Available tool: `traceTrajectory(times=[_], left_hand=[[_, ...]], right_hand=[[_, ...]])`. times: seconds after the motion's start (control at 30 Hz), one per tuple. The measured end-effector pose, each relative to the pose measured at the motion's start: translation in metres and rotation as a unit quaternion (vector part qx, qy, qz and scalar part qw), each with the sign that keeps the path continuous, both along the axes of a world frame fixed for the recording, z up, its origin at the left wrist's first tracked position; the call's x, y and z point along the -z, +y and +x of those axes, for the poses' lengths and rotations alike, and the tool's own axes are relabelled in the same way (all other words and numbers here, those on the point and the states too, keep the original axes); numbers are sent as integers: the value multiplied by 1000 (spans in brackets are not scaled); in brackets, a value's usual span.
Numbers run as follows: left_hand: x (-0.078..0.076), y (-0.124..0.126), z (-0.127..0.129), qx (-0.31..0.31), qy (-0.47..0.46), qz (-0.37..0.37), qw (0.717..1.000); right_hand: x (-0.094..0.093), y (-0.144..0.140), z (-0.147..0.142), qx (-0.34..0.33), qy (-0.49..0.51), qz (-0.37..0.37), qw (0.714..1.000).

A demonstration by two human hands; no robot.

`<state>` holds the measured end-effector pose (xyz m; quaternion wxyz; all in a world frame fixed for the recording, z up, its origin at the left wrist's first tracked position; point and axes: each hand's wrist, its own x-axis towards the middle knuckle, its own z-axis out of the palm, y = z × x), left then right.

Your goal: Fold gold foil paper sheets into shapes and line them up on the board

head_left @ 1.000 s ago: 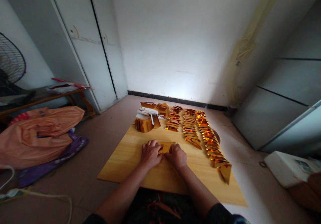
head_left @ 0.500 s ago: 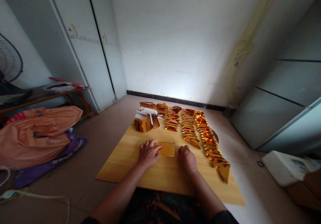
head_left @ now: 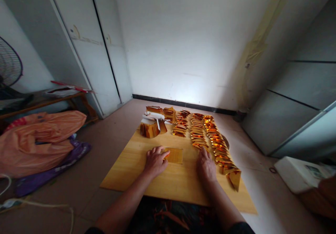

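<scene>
My left hand lies on the wooden board, its fingers resting apart at the left end of a flat gold paper sheet, the thumb on the sheet. Further right, my right hand reaches to the near end of the middle row of folded gold papers. Its fingers are closed at the nearest folded gold paper, which the hand partly covers. Another row of folded gold papers runs along the board's right side, and a shorter row stands left of the middle one.
Stacks of gold paper with white paper strips stand at the board's back left. An orange bag lies on the floor at left, by a bench and a fan. A white box sits at right.
My right hand has moved right and slightly forward, from beside the flat sheet to the near end of the middle row. My left hand and the sheet have stayed in place.
</scene>
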<state>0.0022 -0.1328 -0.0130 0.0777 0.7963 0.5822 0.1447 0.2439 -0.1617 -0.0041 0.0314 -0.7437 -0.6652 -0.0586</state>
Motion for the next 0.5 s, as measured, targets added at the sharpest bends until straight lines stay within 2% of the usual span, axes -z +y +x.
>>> traceTrajectory(times=[0.27, 0.5], left_hand=[[-1, -1, 0, 3, -2, 3, 1000], [-3, -2, 1, -5, 1, -6, 1000]], right_hand=[[3, 2, 3, 17, -16, -22, 999], [6, 5, 7, 1, -8, 10, 1000]])
